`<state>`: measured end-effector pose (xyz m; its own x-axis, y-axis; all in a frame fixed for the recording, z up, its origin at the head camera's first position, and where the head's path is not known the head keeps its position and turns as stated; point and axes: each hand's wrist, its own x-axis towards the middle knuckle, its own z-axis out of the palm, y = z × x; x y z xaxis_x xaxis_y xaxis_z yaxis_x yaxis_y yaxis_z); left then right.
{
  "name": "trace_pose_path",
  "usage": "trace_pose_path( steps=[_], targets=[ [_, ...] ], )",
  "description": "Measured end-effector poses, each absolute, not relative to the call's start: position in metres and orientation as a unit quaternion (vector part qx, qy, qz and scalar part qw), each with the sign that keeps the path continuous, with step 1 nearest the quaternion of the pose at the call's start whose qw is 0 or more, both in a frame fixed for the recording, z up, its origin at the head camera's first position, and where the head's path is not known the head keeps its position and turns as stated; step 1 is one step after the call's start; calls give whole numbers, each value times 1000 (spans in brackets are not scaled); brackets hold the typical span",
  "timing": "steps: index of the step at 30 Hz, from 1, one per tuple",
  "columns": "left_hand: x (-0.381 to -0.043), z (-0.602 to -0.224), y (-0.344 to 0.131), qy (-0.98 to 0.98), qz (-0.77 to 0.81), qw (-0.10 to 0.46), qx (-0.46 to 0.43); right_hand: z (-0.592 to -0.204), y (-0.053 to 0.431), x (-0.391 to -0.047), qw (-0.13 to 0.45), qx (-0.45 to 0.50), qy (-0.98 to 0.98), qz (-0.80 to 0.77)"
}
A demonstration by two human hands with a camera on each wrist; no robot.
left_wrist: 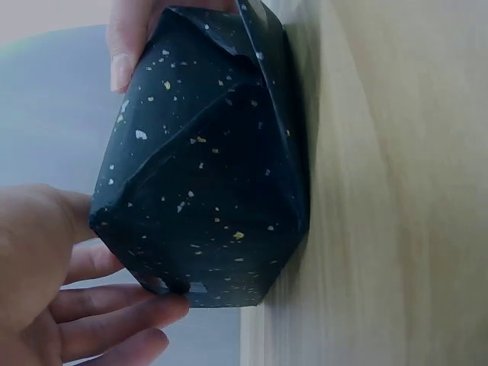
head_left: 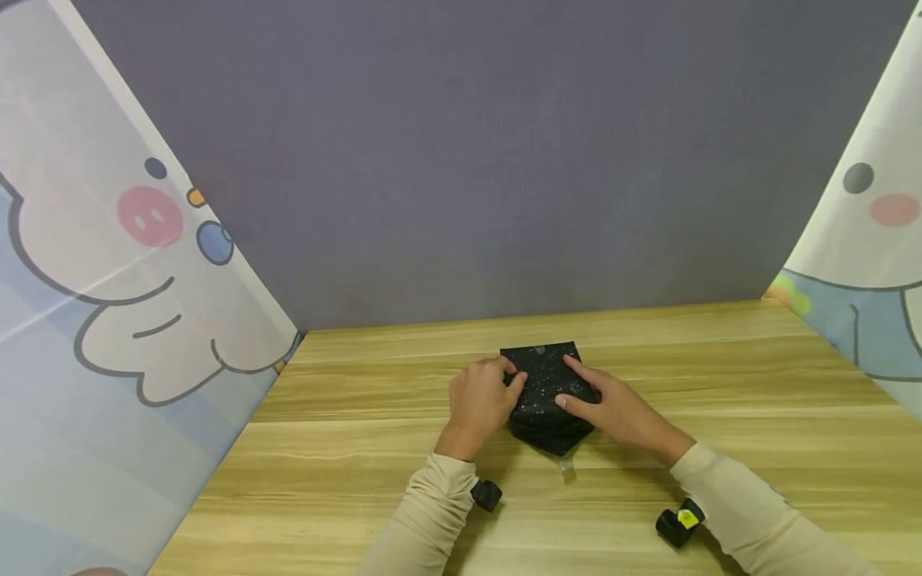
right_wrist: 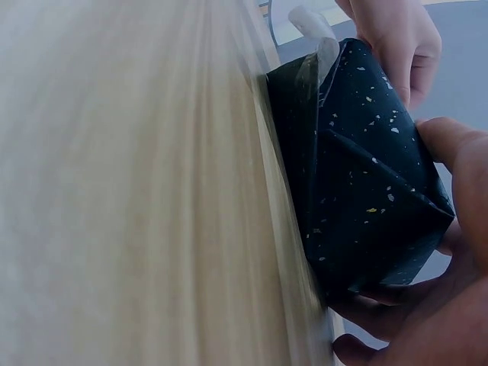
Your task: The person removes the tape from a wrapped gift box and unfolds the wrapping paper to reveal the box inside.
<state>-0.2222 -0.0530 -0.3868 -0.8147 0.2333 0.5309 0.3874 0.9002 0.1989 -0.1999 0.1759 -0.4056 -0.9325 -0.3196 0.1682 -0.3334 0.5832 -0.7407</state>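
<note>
A small package wrapped in black paper with white and gold flecks [head_left: 551, 384] sits on the wooden table. Its near end shows folded, pointed flaps [left_wrist: 206, 168]. My left hand [head_left: 484, 400] holds the package's left side, fingers bent at the edge; in the left wrist view its fingertips [left_wrist: 171, 305] touch the paper near a small shiny patch. My right hand [head_left: 619, 408] grips the right side, with thumb and forefinger spread over the top and other fingers around the side [right_wrist: 381, 313]. A clear strip of tape [head_left: 567, 468] hangs from the near flap.
The light wood-grain table [head_left: 346, 456] runs back to a plain grey panel [head_left: 468, 160]. Cartoon-printed sheets [head_left: 144, 336] stand along the left and right. Each wrist carries a black camera [head_left: 487, 496] close above the tabletop.
</note>
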Motion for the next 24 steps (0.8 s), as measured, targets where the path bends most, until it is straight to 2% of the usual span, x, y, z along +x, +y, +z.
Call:
trace_pose_path(
  steps=[13,24],
  targets=[
    [-220,-385,-51,-933,-136,279,-183,-405,176,-199,6,181,-888,422],
    [-218,-384,-53,-937,-148,255,-186,-404,176,-199,-1,181,-887,426]
  ],
)
